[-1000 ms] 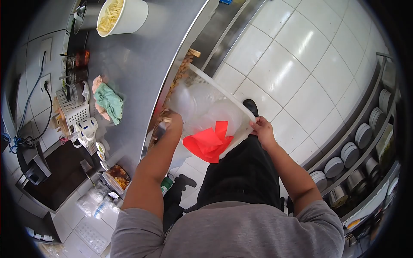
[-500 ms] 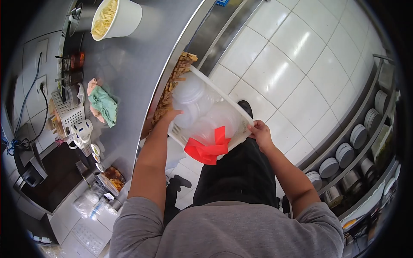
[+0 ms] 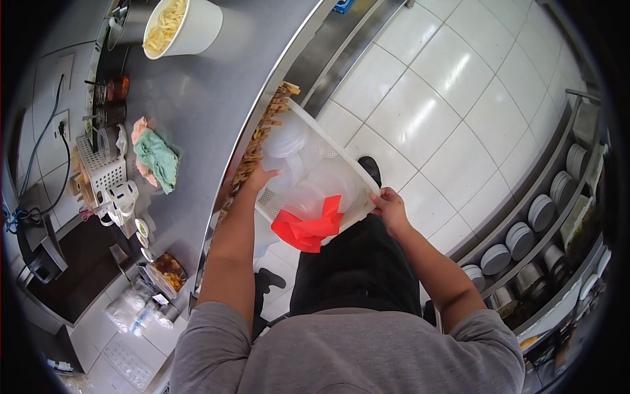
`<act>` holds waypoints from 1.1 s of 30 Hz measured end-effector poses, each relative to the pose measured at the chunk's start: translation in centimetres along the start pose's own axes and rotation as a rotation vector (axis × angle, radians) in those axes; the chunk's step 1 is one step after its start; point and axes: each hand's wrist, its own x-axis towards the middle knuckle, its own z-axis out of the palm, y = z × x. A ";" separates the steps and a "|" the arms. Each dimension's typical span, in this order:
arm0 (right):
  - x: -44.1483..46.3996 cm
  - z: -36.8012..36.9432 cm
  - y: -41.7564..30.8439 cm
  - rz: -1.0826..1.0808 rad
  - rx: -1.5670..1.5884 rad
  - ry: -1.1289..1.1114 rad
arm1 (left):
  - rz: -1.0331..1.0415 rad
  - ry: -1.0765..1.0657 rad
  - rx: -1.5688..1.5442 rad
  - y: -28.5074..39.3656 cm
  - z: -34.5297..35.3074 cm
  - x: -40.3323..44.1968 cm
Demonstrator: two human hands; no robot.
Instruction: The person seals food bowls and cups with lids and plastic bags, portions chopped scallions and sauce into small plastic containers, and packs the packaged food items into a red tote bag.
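One red sheet (image 3: 307, 228) over basket rim (image 3: 333, 142)

white tiled floor (image 3: 433, 98) reflecting light, beside a metal counter (image 3: 203, 85) and shelving (image 3: 525, 223)

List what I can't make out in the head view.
- Floor of the basket: head view, covered by clear plastic pieces and a red piece.
- Left hand's full grip: head view, hidden by the hand itself.
- Blue item: head view, cut off by the top edge.
- Jar contents: head view, too small and dark.
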 end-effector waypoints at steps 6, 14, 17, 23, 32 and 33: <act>-0.3 2.4 1.4 0.031 0.038 0.034 | -0.378 -0.098 -0.187 2.9 -1.9 -0.5; 0.0 3.2 2.0 0.036 0.056 0.050 | -0.732 -0.093 -0.170 2.4 -0.5 0.3; -0.1 3.3 2.1 0.040 0.000 0.065 | -0.712 -0.033 -0.101 1.5 -0.7 -0.3; 1.1 3.7 4.7 0.069 0.042 0.058 | -0.252 0.251 0.594 4.2 0.1 -5.5; 4.7 10.5 4.2 -0.313 -0.479 0.298 | 0.079 0.204 0.479 17.7 -3.7 -15.2; 6.5 11.8 4.0 -0.370 -0.494 0.243 | 0.156 0.257 0.425 18.5 -4.4 -16.3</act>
